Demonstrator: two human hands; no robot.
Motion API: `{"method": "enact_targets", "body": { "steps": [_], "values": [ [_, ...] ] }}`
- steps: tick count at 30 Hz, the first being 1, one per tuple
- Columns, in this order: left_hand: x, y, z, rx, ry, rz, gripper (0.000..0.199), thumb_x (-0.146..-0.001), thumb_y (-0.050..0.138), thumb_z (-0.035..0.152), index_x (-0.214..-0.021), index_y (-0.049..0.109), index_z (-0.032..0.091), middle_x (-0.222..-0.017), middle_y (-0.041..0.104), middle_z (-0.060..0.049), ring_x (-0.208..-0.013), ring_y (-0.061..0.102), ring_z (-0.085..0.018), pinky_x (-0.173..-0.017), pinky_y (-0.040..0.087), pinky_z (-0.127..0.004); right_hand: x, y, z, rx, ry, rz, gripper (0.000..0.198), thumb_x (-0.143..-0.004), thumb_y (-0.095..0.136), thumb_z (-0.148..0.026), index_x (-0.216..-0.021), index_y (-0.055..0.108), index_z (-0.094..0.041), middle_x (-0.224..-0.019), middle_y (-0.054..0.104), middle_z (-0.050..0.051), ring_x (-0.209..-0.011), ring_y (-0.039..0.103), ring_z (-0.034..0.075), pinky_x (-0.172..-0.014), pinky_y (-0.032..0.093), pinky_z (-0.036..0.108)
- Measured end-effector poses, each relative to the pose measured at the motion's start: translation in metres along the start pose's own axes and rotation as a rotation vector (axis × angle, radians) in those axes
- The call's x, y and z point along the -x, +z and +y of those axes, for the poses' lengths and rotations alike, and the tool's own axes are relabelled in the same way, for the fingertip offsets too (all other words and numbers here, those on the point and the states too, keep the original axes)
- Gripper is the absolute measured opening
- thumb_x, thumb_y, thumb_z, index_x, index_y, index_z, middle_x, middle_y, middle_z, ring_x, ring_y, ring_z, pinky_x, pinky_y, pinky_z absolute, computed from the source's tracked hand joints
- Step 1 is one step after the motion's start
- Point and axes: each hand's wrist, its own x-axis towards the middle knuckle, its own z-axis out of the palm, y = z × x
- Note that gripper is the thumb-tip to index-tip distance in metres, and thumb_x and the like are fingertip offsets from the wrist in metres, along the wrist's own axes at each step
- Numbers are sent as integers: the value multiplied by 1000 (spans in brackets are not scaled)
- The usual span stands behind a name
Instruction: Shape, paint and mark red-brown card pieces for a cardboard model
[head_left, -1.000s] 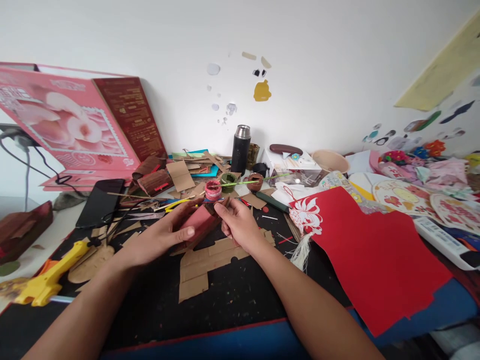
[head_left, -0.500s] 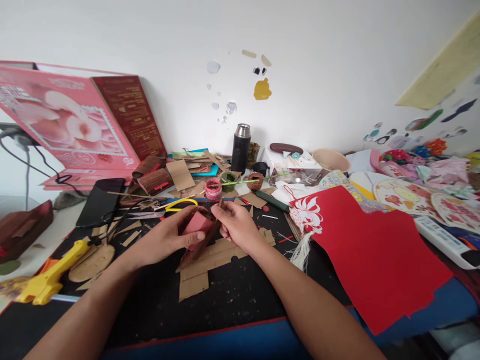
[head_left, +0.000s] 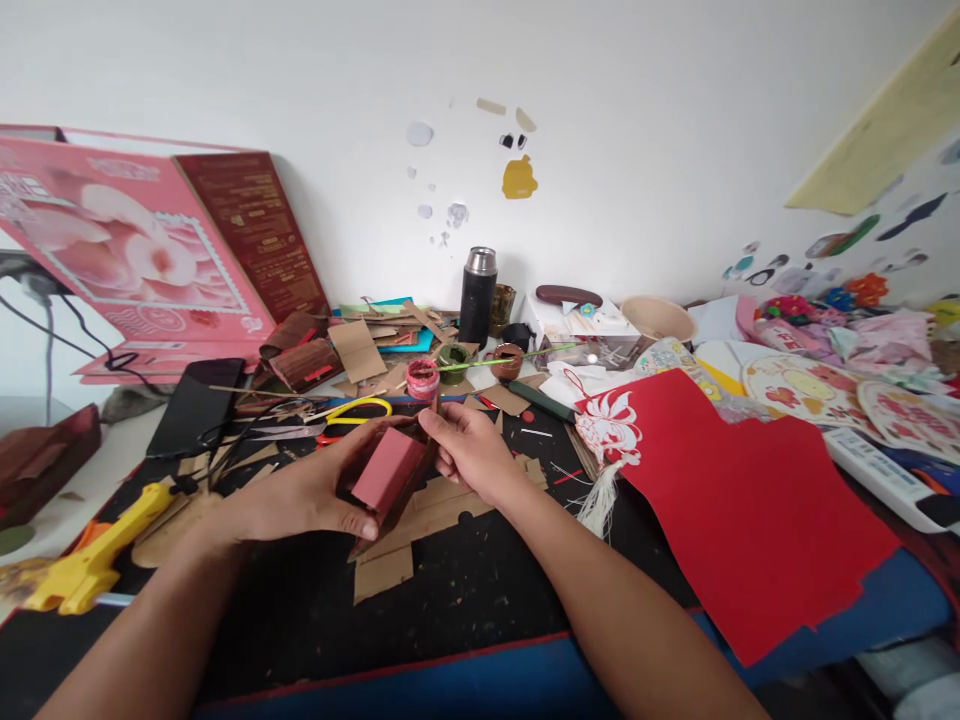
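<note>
A small brown cardboard model with a pink block-shaped part is held between my hands above the black mat. My left hand wraps round its left side, the thumb along the lower front edge. At its upper right, my right hand pinches the brown edge between thumb and fingers. What lies between those fingertips is mostly hidden. Beneath the model lie flat strips of cardboard. Yellow-handled scissors rest just behind my left hand.
A yellow glue gun lies at the left, near a dark phone. Behind stand paint jars and a black thermos. A red sheet covers the right side. A pink box leans at the back left.
My left thumb has slid down to the lower edge, so more of the pink block shows. My right hand keeps its pinch at nearly the same place.
</note>
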Motion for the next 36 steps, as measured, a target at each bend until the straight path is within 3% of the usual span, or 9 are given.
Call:
{"method": "enact_targets", "body": {
  "steps": [3,8,23,36],
  "values": [
    [-1,-2,5,5,-85,2,112,-75,89,70,-168,41,29,-146,71,-12,-140,63,-43,-120,50,-54,1,0,-2,-3,11,-26,58,-81,82,-76,-92,61,-24,-57,48,-10,-42,41,9,-37,26,23],
    [-5,0,15,-89,-111,-16,108,-75,90,65,-165,44,28,-151,67,-14,-136,66,-43,-118,51,-53,2,1,-1,34,40,-38,53,-83,82,-72,-91,62,-23,-58,49,-9,-44,43,10,-39,26,23],
    [-13,19,18,-96,-35,-1,99,-79,88,58,-160,41,26,-142,71,-13,-118,73,-34,-107,57,-44,-1,-2,3,58,53,-21,52,-85,82,-70,-84,62,-23,-60,51,-7,-42,43,8,-36,26,24],
    [-17,28,19,-11,7,48,87,-82,85,42,-159,45,28,-147,71,-13,-125,73,-34,-108,57,-44,-3,-3,4,17,56,0,57,-80,84,-75,-83,61,-23,-62,52,-7,-41,41,8,-35,25,24]
  ]
}}
